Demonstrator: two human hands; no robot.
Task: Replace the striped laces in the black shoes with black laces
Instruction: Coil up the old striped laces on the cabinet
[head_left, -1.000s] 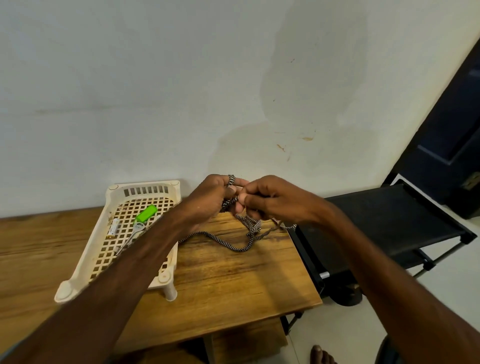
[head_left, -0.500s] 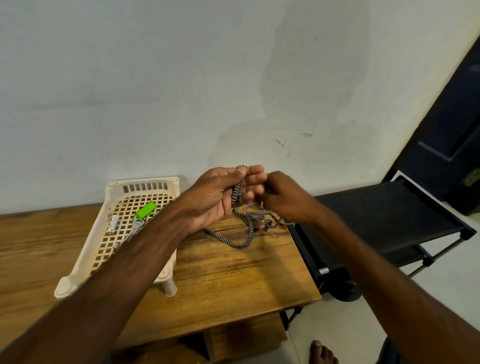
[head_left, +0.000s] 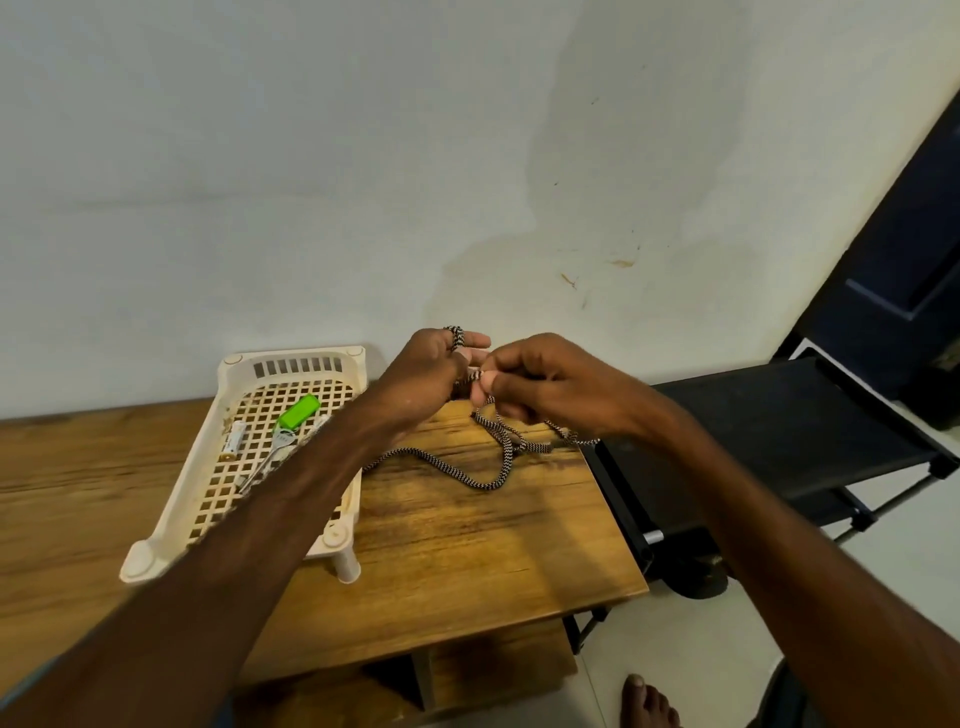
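A black-and-white striped lace (head_left: 483, 470) trails in loops over the wooden table (head_left: 457, 540) near its back right corner. My left hand (head_left: 434, 371) is raised above the table with turns of the lace wound round its fingers. My right hand (head_left: 540, 387) is close beside it, pinching the lace between thumb and fingertips just right of the left fingers. No shoes and no black laces are in view.
A cream plastic lattice tray (head_left: 208, 499) stands on short legs at the table's left, holding a green clip (head_left: 298, 410), a small white tube and a metal tool. A black rack (head_left: 779, 436) stands right of the table. A bare foot (head_left: 647, 701) shows below.
My left hand has turned from palm-up to back-up with the lace round its fingers, and my right hand has come up to pinch the lace beside it. The loose loop shifted slightly on the table.
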